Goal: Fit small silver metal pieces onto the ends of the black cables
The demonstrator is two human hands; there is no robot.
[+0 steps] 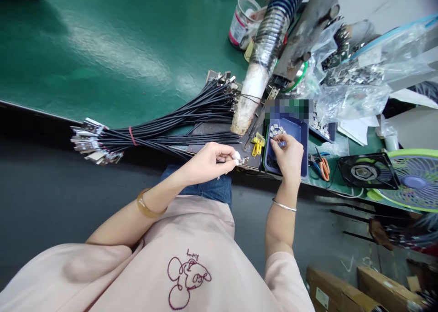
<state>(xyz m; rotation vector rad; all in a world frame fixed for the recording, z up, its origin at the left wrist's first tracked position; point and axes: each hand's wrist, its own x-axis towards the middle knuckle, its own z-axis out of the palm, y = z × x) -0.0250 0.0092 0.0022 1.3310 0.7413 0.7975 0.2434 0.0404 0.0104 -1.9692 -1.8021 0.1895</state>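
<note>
My left hand [209, 162] is closed in a pinch at the bench edge, holding the end of a thin black cable [191, 141] with a small metal connector by a white fingertip cover. My right hand [288, 157] is closed over a blue tray [303, 134], its fingers pinching a small metal shell from the pile of shells [277, 130] in it. A bundle of black cables [160, 129], tied with a red band, lies across the green bench to the left with metal plugs at both ends.
A ribbed extraction hose [263, 56] hangs down over the work spot. Yellow clips [257, 144], orange-handled scissors [321, 165], a black fan [362, 170], a green fan [410, 179], plastic bags of metal parts [356, 79] and a tin [243, 22] surround it. Cardboard boxes [359, 284] stand on the floor.
</note>
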